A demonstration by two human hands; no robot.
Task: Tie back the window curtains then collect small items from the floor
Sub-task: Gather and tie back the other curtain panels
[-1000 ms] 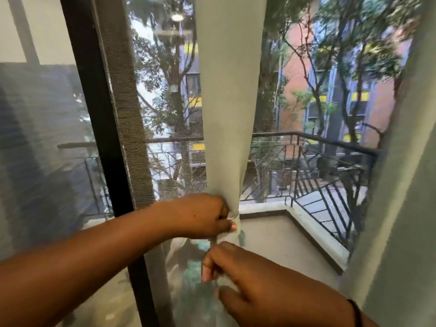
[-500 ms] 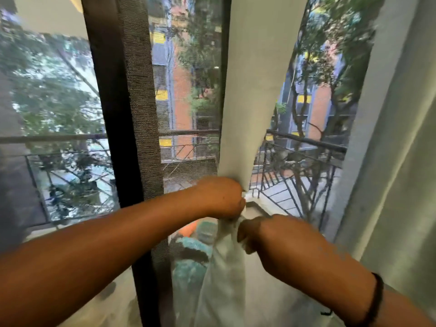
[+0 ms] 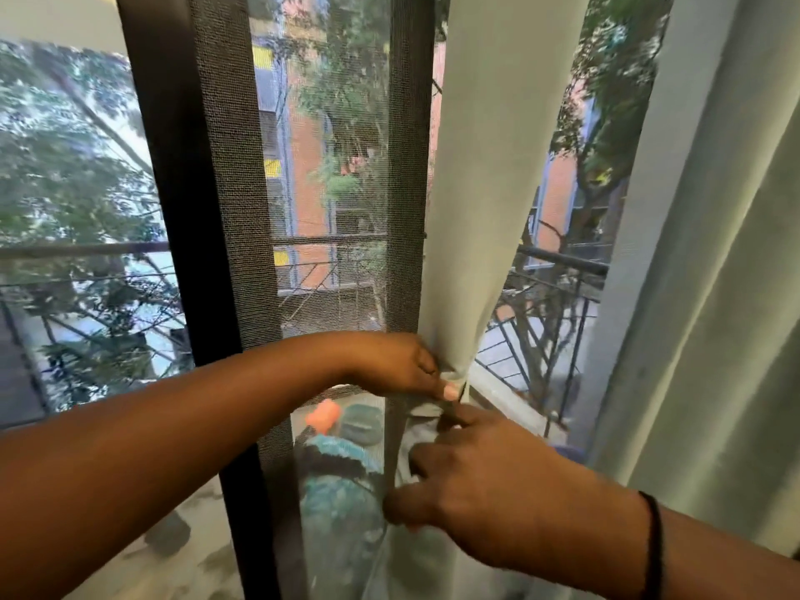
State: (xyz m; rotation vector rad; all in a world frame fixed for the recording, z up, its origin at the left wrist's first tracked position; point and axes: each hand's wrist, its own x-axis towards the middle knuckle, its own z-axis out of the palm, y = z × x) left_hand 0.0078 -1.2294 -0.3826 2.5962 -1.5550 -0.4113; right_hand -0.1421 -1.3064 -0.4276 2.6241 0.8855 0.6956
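Both hands are working the gathered curtain (image 3: 498,188) right at its narrow waist, in front of the window.

The left hand (image 3: 402,365) is pinching the bunched fabric, fingers curled tight on it; the right hand (image 3: 489,482) is sitting just below, fingers loosely curled against the cloth, though whether it is actually gripping cannot be told; a black band (image 3: 653,543) is circling its wrist; the dark window frame (image 3: 182,253) and mesh screen (image 3: 329,210) are crowding the left side, a second curtain panel (image 3: 710,296) is hanging close on the right; through the mesh, orange and teal items (image 3: 342,426) are lying blurred on the floor, too unclear to name; the curtain's bottom is cut off below.
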